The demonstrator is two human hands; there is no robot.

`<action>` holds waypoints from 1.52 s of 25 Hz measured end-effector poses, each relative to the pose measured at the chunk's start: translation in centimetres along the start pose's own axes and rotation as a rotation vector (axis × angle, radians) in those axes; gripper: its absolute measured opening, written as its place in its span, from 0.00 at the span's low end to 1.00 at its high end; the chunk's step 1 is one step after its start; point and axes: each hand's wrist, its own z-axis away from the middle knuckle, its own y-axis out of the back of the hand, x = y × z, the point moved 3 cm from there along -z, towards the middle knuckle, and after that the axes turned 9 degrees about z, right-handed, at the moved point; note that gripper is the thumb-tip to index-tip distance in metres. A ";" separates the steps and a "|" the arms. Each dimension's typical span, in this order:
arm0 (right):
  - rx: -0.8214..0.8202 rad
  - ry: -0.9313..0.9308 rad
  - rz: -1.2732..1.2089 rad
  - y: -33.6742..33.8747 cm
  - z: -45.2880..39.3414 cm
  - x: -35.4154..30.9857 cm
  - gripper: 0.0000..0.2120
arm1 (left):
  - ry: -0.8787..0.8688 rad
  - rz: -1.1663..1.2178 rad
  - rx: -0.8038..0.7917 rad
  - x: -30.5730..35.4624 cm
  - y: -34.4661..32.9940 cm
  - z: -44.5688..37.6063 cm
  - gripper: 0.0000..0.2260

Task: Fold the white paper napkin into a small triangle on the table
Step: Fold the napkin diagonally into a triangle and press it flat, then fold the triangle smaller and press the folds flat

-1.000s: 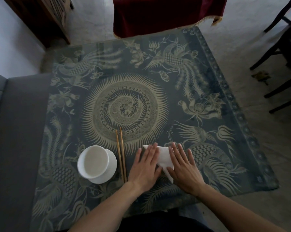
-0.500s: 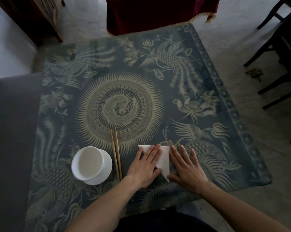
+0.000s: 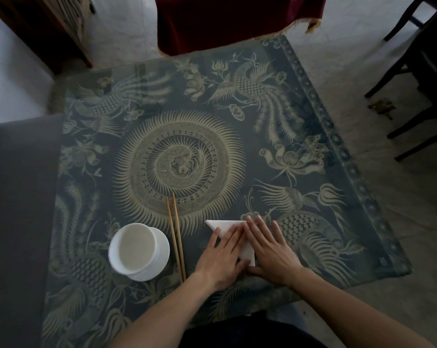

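The white paper napkin (image 3: pixel 223 225) lies folded as a triangle near the front of the patterned table (image 3: pixel 312 172). One corner points left at the top and another points down between my hands. My left hand (image 3: pixel 222 257) lies flat on the napkin's slanted left edge, fingers together. On the napkin's right side rests my right hand (image 3: pixel 270 249), flat with fingers spread. Both palms press down and cover most of the paper; neither hand grips it.
A pair of wooden chopsticks (image 3: pixel 176 234) lies just left of my left hand. Further left a white bowl (image 3: pixel 134 248) stands on a saucer. A grey sofa (image 3: pixel 19 209) borders the table's left side, dark chairs (image 3: pixel 418 79) stand at the right, and a red cloth (image 3: pixel 227 18) hangs beyond the far edge.
The napkin went from a looser shape to a flat triangle. My hands closed in together over it, the left sliding onto its slanted edge, the right pressing its right side.
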 end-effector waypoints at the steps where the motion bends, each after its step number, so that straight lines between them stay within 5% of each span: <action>1: -0.006 -0.002 -0.005 -0.2 -0.1 -0.1 0.46 | 0.004 0.006 0.004 -0.2 0.0 0.1 0.31; 11: 0.014 -0.037 -0.032 -1.0 -0.4 -0.5 0.45 | 0.345 0.005 0.131 -3.9 0.7 3.1 0.32; 18: 0.081 -0.020 0.067 -0.9 0.8 -0.3 0.35 | 0.076 -0.025 0.070 -1.3 -0.6 1.6 0.30; 24: 0.072 -0.065 0.077 -0.9 1.2 -0.1 0.35 | 0.303 -0.049 0.114 -4.9 0.5 2.8 0.30; 32: 0.079 -0.057 0.113 -0.1 1.0 -0.3 0.38 | 0.316 0.061 0.248 -4.9 2.5 1.7 0.30; 38: 0.152 0.132 0.124 1.4 0.9 0.3 0.26 | 0.340 0.026 0.270 -5.3 5.3 -1.3 0.21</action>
